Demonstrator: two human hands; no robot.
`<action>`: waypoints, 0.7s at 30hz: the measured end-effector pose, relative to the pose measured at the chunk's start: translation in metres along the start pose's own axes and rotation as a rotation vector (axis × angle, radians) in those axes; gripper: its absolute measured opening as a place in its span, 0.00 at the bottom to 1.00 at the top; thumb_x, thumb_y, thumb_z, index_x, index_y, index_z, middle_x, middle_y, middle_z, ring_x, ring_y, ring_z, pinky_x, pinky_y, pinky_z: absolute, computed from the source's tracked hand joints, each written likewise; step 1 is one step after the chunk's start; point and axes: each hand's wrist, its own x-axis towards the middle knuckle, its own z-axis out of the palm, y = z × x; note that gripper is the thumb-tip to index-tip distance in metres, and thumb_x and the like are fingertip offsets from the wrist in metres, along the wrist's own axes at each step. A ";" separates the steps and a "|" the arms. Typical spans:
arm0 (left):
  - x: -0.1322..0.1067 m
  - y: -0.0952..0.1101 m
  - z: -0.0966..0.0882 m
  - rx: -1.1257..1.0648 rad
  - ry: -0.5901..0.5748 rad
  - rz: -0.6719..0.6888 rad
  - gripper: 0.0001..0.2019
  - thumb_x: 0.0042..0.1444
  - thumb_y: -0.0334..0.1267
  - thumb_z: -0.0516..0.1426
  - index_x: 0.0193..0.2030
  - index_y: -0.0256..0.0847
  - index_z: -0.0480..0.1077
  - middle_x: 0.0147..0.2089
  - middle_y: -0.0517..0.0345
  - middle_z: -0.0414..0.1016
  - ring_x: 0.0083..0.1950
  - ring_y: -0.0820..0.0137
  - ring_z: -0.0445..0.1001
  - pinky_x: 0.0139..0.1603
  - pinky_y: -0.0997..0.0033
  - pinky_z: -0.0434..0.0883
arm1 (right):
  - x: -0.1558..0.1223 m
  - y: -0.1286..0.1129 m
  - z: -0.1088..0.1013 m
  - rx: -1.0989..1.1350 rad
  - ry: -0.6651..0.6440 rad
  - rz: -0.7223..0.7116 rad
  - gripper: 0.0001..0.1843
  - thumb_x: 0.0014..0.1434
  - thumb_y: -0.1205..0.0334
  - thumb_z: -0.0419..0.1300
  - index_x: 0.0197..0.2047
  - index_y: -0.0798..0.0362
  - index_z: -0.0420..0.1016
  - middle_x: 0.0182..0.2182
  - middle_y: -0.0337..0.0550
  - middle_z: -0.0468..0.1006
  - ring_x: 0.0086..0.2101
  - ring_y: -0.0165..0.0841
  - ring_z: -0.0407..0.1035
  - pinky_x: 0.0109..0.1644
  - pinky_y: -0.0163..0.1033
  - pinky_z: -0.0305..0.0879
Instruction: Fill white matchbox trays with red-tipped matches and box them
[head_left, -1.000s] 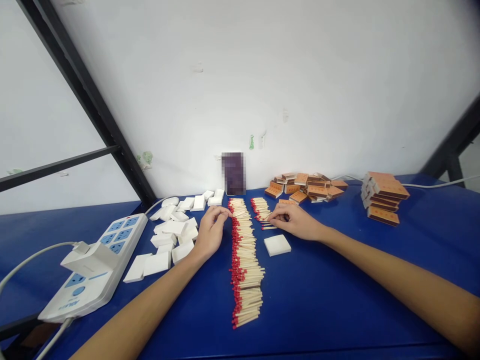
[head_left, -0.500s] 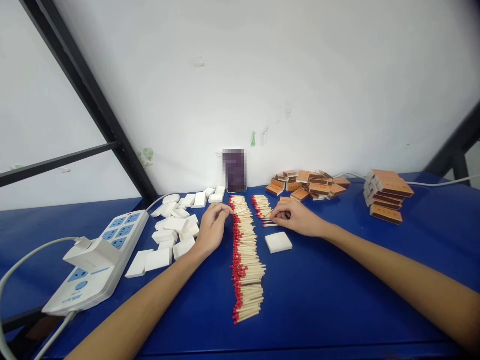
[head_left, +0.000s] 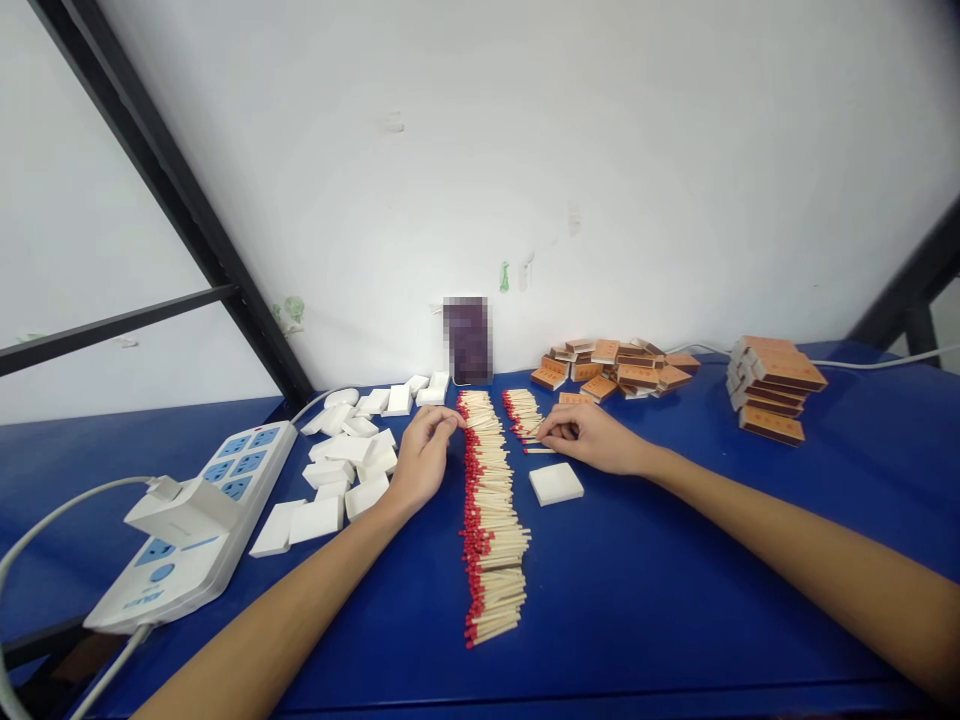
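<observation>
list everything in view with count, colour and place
long match row: many, red heads, table centre
short match row: many, red heads, right of it
single tray: one, white, by right hand
tray pile: many, white, left of long match row
power strip: one, white and blue, far left
loose matchboxes: many, orange, back by wall
stacked matchboxes: several, orange, far right
table: one, blue, under everything
left hand: one, at long match row's far end
right hand: one, at short match row

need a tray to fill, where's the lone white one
Head view: the white tray lies flat on the blue table, just right of the long match row, on the near side of the right hand.
</observation>
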 end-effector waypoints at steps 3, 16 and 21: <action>0.000 0.000 0.000 0.001 0.003 0.003 0.13 0.61 0.42 0.51 0.35 0.40 0.75 0.38 0.58 0.68 0.33 0.71 0.67 0.34 0.69 0.62 | 0.000 -0.001 -0.001 -0.010 -0.009 0.001 0.12 0.62 0.56 0.59 0.37 0.53 0.82 0.30 0.43 0.75 0.27 0.31 0.63 0.31 0.37 0.59; 0.000 0.001 0.001 0.022 -0.004 0.018 0.13 0.61 0.42 0.51 0.35 0.40 0.75 0.37 0.58 0.68 0.34 0.70 0.67 0.34 0.69 0.63 | -0.002 -0.006 -0.003 0.051 -0.054 0.025 0.13 0.62 0.56 0.59 0.37 0.53 0.83 0.31 0.44 0.76 0.29 0.32 0.65 0.32 0.38 0.60; 0.000 0.001 0.000 0.028 -0.007 0.023 0.13 0.61 0.42 0.51 0.36 0.40 0.75 0.38 0.56 0.69 0.36 0.69 0.68 0.34 0.70 0.63 | -0.002 -0.006 -0.003 0.058 -0.066 0.023 0.14 0.63 0.54 0.59 0.36 0.53 0.83 0.31 0.44 0.75 0.30 0.32 0.65 0.33 0.38 0.60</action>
